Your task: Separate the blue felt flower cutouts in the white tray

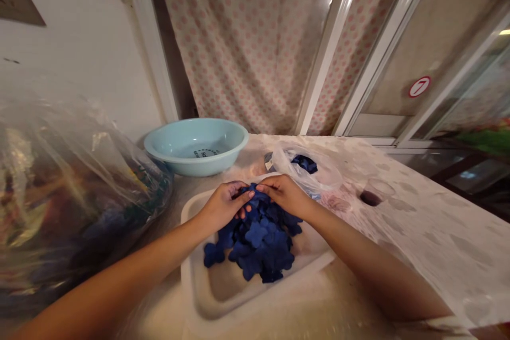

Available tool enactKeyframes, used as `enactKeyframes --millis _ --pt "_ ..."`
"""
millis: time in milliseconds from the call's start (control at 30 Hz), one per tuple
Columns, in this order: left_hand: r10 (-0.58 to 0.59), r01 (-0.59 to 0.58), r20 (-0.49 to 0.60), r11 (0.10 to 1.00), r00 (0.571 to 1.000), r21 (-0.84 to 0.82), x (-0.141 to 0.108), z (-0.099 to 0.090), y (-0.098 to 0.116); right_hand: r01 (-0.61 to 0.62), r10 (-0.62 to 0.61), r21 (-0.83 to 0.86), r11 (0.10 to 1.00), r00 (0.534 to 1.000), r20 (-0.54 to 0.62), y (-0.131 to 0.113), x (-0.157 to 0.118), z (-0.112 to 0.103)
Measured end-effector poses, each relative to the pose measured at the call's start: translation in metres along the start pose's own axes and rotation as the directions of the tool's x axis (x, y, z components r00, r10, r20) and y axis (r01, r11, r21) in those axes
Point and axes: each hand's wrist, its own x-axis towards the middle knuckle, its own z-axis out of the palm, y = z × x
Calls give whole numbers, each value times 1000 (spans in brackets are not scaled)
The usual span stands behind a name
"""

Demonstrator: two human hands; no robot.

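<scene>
A heap of dark blue flower-shaped fabric pieces (258, 239) lies in a shallow white tray (195, 303) before me. Over the far part of the heap, my left hand (228, 203) pinches a blue fabric flower (254, 189) between thumb and fingers. From the other side, my right hand (285, 194) has its thumb and fingertips closed on the same piece. Where this flower ends and the heap below begins is hard to make out. One blue piece (214, 254) sits apart at the tray's left side.
Behind the tray stands a light blue basin (197, 141). To its right, a clear plastic bag (287, 162) holds more dark blue pieces. A clear cup with dark liquid (371, 195) stands on the patterned tablecloth (430, 218). At left bulges a large plastic bag (79, 186).
</scene>
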Motion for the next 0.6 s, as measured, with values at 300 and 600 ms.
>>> enactKeyframes --millis 300,600 --pt "30 -36 78 996 997 80 -5 2 4 35 -45 -178 983 998 -52 -8 -3 -1" --pt "5 -13 134 998 991 56 -6 4 5 27 -26 -273 962 1000 7 -10 -3 0"
